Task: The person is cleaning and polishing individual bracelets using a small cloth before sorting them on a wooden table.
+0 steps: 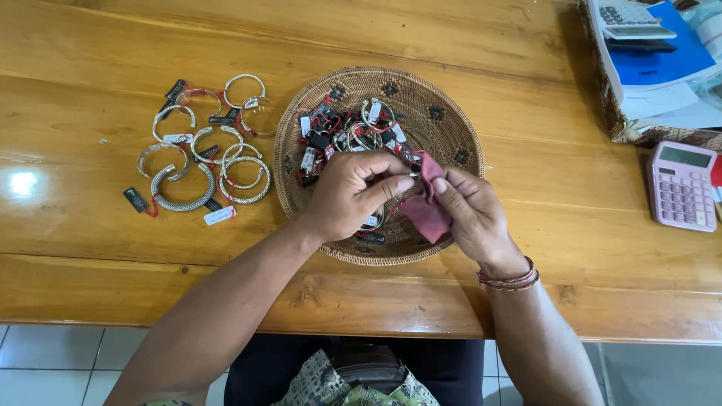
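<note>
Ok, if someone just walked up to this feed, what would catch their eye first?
Probably the two hands meeting at the centre over the round woven basket: the left hand pinches a small silver piece while the right hand presses a dark red cloth to it. Next, the heap of tagged silver jewellery in the basket, and the silver bangles spread on the wooden table to the left.

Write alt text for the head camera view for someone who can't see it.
Above a round woven basket of tagged silver bracelets, the left hand and right hand hold a dark red cloth together. More silver bracelets lie on the wooden table, left of the basket.
</note>
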